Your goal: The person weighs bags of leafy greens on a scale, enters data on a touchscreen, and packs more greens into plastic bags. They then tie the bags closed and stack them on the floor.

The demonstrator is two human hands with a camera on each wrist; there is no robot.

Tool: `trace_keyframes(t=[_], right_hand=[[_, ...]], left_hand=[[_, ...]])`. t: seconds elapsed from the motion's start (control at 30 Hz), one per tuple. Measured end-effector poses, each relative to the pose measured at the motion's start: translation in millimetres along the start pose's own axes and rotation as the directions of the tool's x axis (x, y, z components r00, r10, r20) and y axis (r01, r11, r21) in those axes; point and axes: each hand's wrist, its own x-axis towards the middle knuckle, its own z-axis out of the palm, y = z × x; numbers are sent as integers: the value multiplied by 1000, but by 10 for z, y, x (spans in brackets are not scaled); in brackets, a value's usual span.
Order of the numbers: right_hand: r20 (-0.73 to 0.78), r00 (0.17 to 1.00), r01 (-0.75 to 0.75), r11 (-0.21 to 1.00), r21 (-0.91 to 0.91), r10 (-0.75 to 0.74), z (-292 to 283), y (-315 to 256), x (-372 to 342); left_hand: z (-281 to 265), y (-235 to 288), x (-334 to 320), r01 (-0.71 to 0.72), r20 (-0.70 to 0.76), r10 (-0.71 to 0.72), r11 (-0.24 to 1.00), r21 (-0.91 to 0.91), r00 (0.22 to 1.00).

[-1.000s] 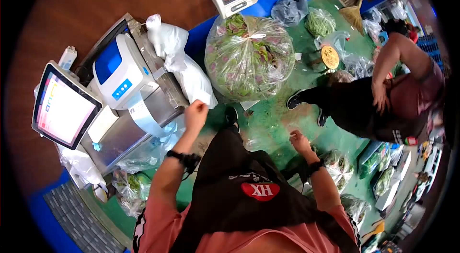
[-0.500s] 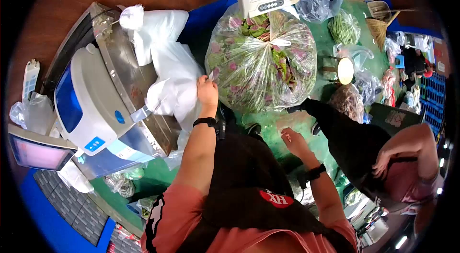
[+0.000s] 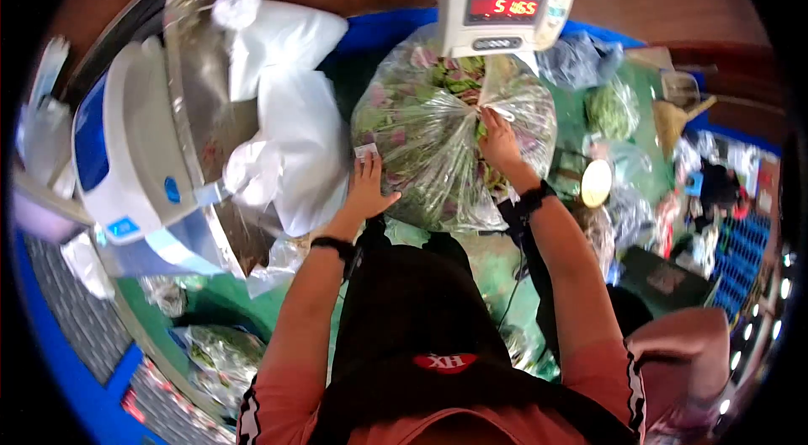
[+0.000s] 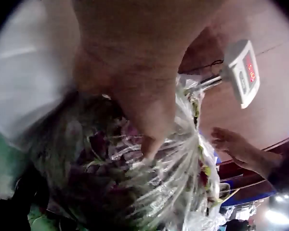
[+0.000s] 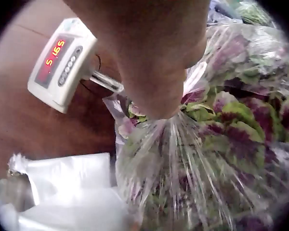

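Observation:
A large clear plastic bag (image 3: 421,167) packed with green and purple leaves stands below a scale display (image 3: 505,11) with lit red digits. Its gathered neck is tied with a white tie (image 3: 505,114). My left hand (image 3: 368,192) lies with straight fingers against the bag's left side, fingertips at a small white label (image 3: 366,151). Close over the tied neck, my right hand (image 3: 501,146) reaches out with its fingers extended. In the right wrist view, the right hand (image 5: 156,72) overlaps the gathered plastic and hides part of the neck.
White plastic bags (image 3: 295,133) lie left of the leafy bag, beside a label printer (image 3: 126,142) on a metal counter (image 3: 210,108). A round-topped stool (image 3: 596,182) and other bagged greens (image 3: 613,108) stand at right. Another person's arm (image 3: 682,352) shows at lower right.
My left hand has moved from beside the white bags onto the leafy bag's side with the label. My right hand has risen from low down to the tied neck.

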Motion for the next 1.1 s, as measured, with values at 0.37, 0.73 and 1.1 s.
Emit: trace_keyframes(t=[0.37, 0.73, 1.1], right_hand=[[487, 610, 725, 688, -25, -625, -296, 579, 879], [708, 203, 940, 337, 52, -677, 123, 296, 305], [833, 414, 824, 540, -172, -367, -784, -2640, -1873]], left_hand=[[961, 525, -3075, 361, -226, -534, 772, -524, 814], [1917, 1711, -4723, 516, 237, -848, 50, -855, 475], [2743, 1820, -5781, 259, 199, -919, -111, -959, 341]])
